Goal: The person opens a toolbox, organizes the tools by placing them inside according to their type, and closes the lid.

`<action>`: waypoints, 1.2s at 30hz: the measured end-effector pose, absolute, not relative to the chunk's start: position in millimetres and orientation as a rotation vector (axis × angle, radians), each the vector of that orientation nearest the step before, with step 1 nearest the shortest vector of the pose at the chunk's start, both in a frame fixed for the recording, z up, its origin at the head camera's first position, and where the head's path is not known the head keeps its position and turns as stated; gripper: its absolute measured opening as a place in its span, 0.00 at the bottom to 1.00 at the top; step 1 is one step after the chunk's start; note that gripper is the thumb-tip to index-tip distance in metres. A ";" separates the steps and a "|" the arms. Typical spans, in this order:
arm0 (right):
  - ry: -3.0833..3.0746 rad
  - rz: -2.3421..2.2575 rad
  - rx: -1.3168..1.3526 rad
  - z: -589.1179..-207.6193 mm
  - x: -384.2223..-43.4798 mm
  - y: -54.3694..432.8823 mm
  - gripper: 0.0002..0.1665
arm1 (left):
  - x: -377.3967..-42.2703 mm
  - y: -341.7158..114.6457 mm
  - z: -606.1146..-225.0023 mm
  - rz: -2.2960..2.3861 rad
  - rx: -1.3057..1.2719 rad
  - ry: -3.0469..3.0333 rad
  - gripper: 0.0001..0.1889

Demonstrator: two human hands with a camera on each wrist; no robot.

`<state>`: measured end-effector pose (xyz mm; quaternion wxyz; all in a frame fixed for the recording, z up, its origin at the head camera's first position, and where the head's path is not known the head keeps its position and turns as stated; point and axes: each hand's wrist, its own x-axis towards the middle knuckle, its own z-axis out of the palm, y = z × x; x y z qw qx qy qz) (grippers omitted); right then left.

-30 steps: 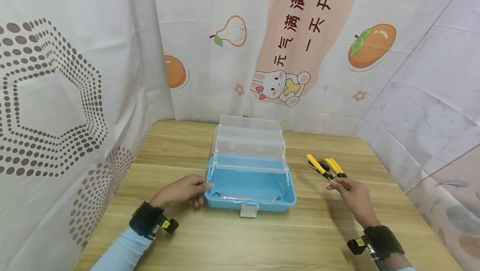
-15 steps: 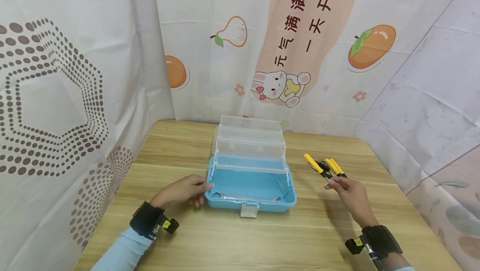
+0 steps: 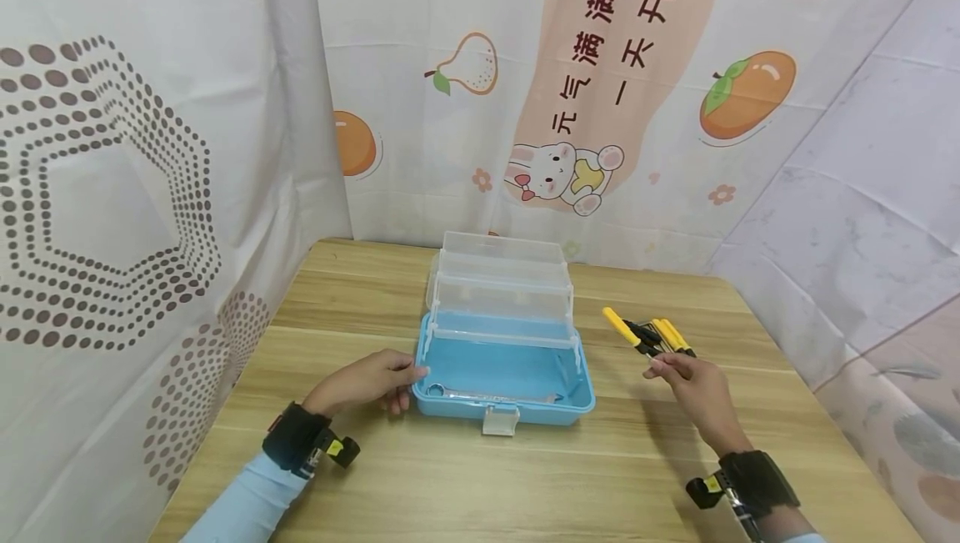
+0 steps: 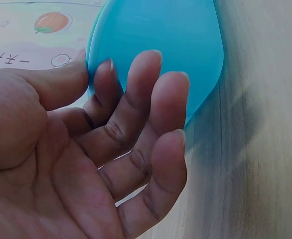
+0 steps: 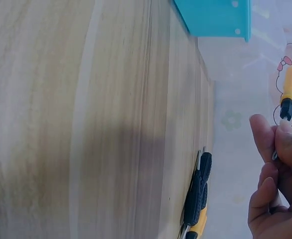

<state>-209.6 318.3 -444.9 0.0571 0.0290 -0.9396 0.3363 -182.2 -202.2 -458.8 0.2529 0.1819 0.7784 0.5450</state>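
A blue toolbox (image 3: 504, 415) stands with its clear lid and trays folded back. My left hand (image 3: 369, 384) holds its left rim, with the thumb over the edge and the index finger against the outer wall; the other fingers curl loosely outside in the left wrist view. A silver wrench (image 3: 495, 398) lies along the front inside the box. Right of the box, my right hand (image 3: 699, 393) pinches a screwdriver (image 5: 290, 88) by its metal shaft between thumb and forefinger, its yellow and black handle pointing away and up. The screwdriver's tip is mostly hidden by the fingers.
Several more yellow and black handled tools (image 3: 663, 334) lie in a pile on the wooden table (image 3: 525, 485), just beyond the right hand. A white clasp (image 3: 500, 421) hangs from the box's front. Printed curtains (image 3: 420, 151) enclose the table's back and sides.
My right hand has shifted slightly left with the screwdriver, whose handle has moved left and come away from the pile. The left hand stays on the toolbox rim.
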 end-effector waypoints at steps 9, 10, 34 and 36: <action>-2.853 1.047 0.104 -444.1 -210.9 314.2 0.22 | -180.5 -200.8 -454.8 1.485 0.482 2.122 0.19; -2.850 1.048 0.107 -443.8 -210.9 314.0 0.22 | -180.5 -200.7 -454.5 1.487 0.481 2.120 0.19; -2.813 1.095 0.160 -444.5 -212.0 306.9 0.18 | -181.7 -200.8 -460.6 1.483 0.455 2.111 0.21; -2.812 1.105 0.163 -444.4 -212.4 306.1 0.18 | -181.6 -200.5 -460.2 1.488 0.453 2.109 0.21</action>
